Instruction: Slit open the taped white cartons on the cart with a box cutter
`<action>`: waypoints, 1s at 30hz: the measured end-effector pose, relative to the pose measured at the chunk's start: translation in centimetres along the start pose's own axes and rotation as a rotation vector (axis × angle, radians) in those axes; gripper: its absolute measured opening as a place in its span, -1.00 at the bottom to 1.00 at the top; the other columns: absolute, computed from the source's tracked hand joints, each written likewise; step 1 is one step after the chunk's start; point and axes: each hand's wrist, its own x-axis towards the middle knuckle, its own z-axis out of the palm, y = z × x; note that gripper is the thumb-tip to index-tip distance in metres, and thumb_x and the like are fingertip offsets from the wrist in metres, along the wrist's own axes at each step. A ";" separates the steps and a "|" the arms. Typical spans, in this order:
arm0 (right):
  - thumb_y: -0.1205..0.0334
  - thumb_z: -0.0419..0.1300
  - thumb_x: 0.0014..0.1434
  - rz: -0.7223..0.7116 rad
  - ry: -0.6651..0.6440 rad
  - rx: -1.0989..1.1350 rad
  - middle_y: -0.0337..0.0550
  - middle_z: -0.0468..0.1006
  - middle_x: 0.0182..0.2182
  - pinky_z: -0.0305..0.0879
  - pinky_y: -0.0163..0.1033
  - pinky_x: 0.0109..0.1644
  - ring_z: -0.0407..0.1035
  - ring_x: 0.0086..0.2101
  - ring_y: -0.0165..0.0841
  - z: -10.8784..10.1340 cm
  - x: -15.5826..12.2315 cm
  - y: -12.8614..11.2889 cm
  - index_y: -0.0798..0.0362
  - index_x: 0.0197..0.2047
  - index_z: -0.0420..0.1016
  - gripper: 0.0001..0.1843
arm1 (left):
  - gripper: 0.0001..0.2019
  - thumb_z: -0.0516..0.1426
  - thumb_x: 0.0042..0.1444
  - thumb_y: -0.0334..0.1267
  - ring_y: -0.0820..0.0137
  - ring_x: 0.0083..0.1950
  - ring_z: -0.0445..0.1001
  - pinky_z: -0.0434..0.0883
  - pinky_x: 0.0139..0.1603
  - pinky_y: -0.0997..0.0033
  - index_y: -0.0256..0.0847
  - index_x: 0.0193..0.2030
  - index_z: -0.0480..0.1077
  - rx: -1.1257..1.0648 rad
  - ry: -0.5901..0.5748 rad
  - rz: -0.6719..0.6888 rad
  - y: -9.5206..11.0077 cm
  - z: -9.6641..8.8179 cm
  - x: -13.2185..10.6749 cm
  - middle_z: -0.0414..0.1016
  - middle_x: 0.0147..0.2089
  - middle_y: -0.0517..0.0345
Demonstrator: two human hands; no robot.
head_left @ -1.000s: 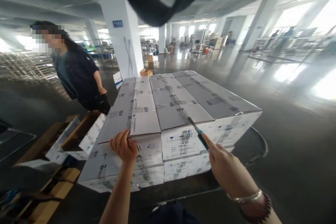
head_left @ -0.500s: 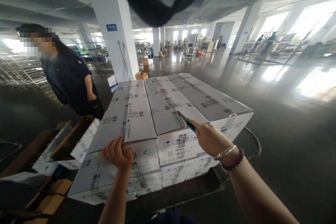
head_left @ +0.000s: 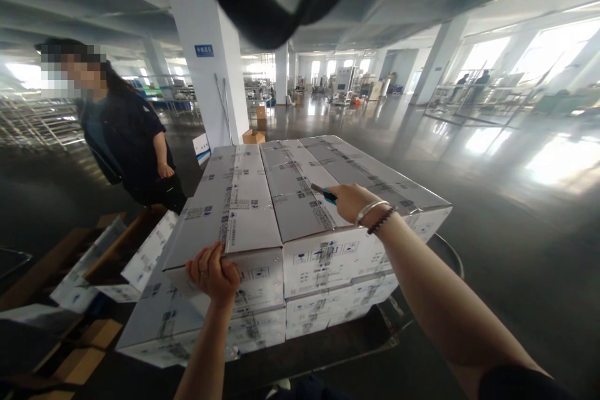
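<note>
Stack of white printed cartons (head_left: 304, 200) stood on a low cart in an open factory hall, top layer laid in three rows side by side.

Left hand (head_left: 213, 274) was clenched on the near front corner of the left-hand top carton (head_left: 234, 206), fingers curled over its upper edge. Right hand (head_left: 349, 201) was closed around a small cutter (head_left: 323, 192) with a teal handle, its tip resting on the top face of the middle carton (head_left: 295, 200), near a seam (blade itself too small to make out).

Judgement: cartons look stiff but thin-walled, easily dented at corners, and probably of moderate weight; best taken at bottom edges or corners. Tape seams would give way to light pressure.

Another person (head_left: 126, 144) stood beside the stack's far left, hands apart from it. Opened brown boxes (head_left: 89, 269) lay on the floor at left.
</note>
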 end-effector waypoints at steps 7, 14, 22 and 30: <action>0.51 -0.02 0.08 0.019 -0.037 0.059 0.12 0.58 -0.26 0.22 -0.23 -0.31 0.47 -0.20 -0.15 0.6 2.6 -0.5 0.12 0.00 0.49 -0.54 | -0.72 -0.08 0.19 -0.28 0.21 -0.12 0.39 0.14 0.12 0.17 -0.31 -0.18 0.42 0.006 0.013 0.073 0.4 -0.4 0.8 0.53 -0.29 -0.06; 0.57 -0.02 0.08 -0.047 -0.112 -0.036 0.14 0.58 -0.28 0.28 -0.26 -0.30 0.49 -0.29 -0.21 0.5 -0.2 -0.5 0.23 0.03 0.45 -0.53 | -0.70 -0.10 0.21 -0.26 0.23 -0.12 0.42 0.14 0.12 0.18 -0.30 -0.16 0.42 0.010 0.022 0.066 0.4 -0.2 0.7 0.53 -0.27 -0.04; 0.57 -0.06 0.12 0.072 -0.025 0.017 0.18 0.57 -0.27 0.34 -0.24 -0.23 0.50 -0.26 -0.21 4.4 -5.1 -1.4 0.26 0.27 0.16 -0.38 | -0.71 -0.07 0.17 -0.29 0.22 -0.11 0.41 0.10 0.17 0.20 -0.34 -0.19 0.44 -0.046 0.026 0.056 0.3 -0.1 0.7 0.54 -0.27 -0.09; 0.59 -0.12 0.11 0.181 -0.026 0.182 0.08 0.54 -0.23 0.39 -0.14 -0.21 0.49 -0.32 -0.20 6.7 -10.3 -1.3 0.16 0.36 0.00 -0.27 | -0.73 -0.04 0.14 -0.32 0.23 -0.08 0.41 0.11 0.17 0.16 -0.30 -0.13 0.43 -0.059 0.030 0.068 0.2 -0.3 0.6 0.53 -0.26 -0.07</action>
